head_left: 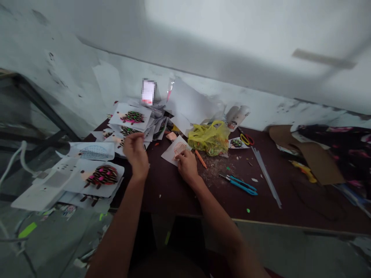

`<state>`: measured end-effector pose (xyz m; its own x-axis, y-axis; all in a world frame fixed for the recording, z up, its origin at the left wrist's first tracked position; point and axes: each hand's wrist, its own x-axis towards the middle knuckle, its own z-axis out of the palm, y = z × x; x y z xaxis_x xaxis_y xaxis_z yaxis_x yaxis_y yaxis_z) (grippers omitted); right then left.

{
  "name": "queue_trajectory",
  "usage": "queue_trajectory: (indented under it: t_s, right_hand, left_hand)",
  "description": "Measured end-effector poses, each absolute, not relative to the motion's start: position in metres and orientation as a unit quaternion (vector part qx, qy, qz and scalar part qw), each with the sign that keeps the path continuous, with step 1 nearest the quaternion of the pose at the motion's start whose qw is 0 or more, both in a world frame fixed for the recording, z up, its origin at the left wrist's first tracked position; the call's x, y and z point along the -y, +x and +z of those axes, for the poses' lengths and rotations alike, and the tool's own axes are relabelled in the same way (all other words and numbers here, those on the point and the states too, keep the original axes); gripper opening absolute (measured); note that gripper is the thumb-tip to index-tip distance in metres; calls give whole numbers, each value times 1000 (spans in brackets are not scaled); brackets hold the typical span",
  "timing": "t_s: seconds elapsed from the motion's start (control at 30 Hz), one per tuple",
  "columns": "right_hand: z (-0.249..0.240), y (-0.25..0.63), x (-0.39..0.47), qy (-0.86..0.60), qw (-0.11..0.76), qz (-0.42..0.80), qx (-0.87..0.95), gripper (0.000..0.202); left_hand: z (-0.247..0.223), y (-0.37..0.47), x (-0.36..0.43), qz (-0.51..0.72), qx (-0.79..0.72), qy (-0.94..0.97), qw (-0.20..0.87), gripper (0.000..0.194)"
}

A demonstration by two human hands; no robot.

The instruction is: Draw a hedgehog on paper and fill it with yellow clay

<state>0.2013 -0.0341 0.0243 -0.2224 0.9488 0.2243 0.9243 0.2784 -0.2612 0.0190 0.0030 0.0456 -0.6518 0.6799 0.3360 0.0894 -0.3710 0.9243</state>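
A small white paper (169, 155) with an orange line drawing lies on the dark table. My right hand (188, 165) presses its bent fingers onto the paper's right side, partly covering the drawing. My left hand (136, 152) is raised just in front of a stack of hedgehog pictures (118, 116), its fingers curled together; whatever they may hold is hidden. An orange marker (201, 159) lies right of my right hand, beside a yellow plastic bag (210, 139). Behind the paper is a small pinkish lump (171, 136).
Blue-handled snips (242, 185), yellow-and-red scissors (247, 139) and clear glue sticks (266, 177) lie to the right, with a yellow glue gun (304, 171) beyond. More hedgehog sheets (69, 189) sit at left by a white device (31, 199). A lit phone (148, 92) stands behind the stack.
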Motion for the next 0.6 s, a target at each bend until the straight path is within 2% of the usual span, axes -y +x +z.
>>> queue_trajectory:
  t_s: [0.07,0.13,0.23,0.37,0.47,0.6]
  right_hand:
    - [25,201,34,-598,166,34,784,32]
    - [26,202,34,-599,165,28,783,33]
    - [27,203,34,-614,157,20,773,35]
    - [29,203,35,-628,140,18,765,36]
    - [29,203,37,-622,133,13,772,33]
    - [27,202,40,-609,128,-2,783,31]
  left_hand:
    - [42,36,0,679,-520,453,252,11]
    - [36,47,-1,596,-534,541,258,17]
    - [28,54,-6,450,-546,672,220,26]
    - [24,54,-13,297,-590,736,148,32]
    - [25,55,-16,232,-615,741,139,30]
    - [26,56,-20,207,-635,732,137,26]
